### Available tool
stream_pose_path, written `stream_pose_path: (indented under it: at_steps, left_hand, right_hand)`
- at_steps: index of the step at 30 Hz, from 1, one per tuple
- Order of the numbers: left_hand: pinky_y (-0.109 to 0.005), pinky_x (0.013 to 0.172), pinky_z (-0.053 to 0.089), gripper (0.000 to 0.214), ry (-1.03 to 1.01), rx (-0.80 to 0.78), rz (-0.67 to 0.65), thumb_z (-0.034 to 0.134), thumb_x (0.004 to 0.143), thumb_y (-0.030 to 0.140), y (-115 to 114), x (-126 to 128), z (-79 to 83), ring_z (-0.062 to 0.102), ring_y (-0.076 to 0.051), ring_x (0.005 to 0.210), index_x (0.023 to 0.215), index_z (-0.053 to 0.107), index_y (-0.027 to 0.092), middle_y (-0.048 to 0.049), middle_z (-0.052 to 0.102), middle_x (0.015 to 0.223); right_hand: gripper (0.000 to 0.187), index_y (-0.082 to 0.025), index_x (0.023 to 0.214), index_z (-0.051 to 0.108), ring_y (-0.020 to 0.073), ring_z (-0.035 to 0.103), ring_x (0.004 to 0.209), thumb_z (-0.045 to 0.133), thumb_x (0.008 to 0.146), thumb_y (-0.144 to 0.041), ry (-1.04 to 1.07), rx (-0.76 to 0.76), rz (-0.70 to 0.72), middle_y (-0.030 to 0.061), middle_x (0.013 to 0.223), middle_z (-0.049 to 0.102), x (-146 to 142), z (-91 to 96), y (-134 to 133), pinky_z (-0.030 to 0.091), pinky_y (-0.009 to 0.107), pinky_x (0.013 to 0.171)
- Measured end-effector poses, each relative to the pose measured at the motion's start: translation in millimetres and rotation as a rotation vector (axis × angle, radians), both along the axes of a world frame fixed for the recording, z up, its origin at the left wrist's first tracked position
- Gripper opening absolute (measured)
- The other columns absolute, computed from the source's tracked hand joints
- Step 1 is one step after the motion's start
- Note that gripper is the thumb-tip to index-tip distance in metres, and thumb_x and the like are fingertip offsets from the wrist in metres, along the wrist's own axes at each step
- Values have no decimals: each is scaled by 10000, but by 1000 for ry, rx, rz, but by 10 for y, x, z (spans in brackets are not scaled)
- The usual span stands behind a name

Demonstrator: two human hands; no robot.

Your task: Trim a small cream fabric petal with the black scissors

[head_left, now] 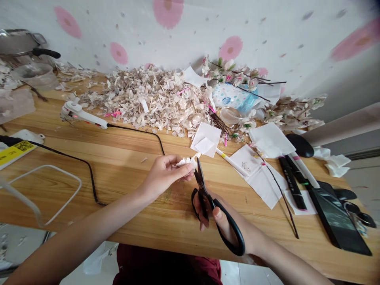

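My left hand pinches a small bunch of crumpled whitish paper petals between thumb and fingers, above the middle of the table. In my right hand is a pair of black-handled scissors, thumb through the larger loop and fingers at the other loop. Their blades point away from me, with the tips right at the right edge of the petals. Whether the blades touch the paper I cannot tell. Part of the bunch is hidden behind my left thumb.
A large heap of cut petals lies along the wall. A glue gun with a black cord rests at left. To the right are white paper squares, a thin twig, black markers and a phone. Flowered branches lie behind.
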State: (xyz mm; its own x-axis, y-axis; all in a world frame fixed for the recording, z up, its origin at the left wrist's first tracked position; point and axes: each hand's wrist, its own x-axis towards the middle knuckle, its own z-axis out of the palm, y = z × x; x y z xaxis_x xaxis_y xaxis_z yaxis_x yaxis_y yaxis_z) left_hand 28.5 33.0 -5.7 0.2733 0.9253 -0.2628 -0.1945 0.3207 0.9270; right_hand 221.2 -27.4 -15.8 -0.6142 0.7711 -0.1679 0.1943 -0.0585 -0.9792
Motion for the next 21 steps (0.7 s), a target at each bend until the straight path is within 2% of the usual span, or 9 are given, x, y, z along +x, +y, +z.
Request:
stream_pose_path:
  at_steps: [14, 17, 21]
  left_hand:
    - [-194, 557, 514, 199, -53, -60, -103, 745, 750, 302, 9, -11, -3, 620, -89, 555, 728, 665, 121, 0, 691, 646]
    - [-204, 554, 508, 219, -43, -77, -114, 762, 724, 319, 31, -16, 8, 600, -88, 535, 717, 669, 120, 14, 662, 602]
    - [-210, 551, 490, 267, -7, -102, -117, 818, 644, 335, 67, -32, 27, 566, -80, 512, 706, 676, 118, 29, 633, 576]
  right_hand:
    - [637, -190, 866, 472, 150, 451, 567, 284, 836, -798, -22, 47, -45, -9, 651, 484, -29, -38, 3, 403, 289, 579]
    - [630, -193, 864, 471, 148, 432, 566, 298, 832, -798, -23, 56, -53, -19, 622, 474, -31, -44, -2, 397, 284, 583]
    - [637, -195, 875, 462, 137, 420, 533, 327, 805, -813, -10, -13, -46, -28, 603, 468, -27, -38, -6, 389, 256, 518]
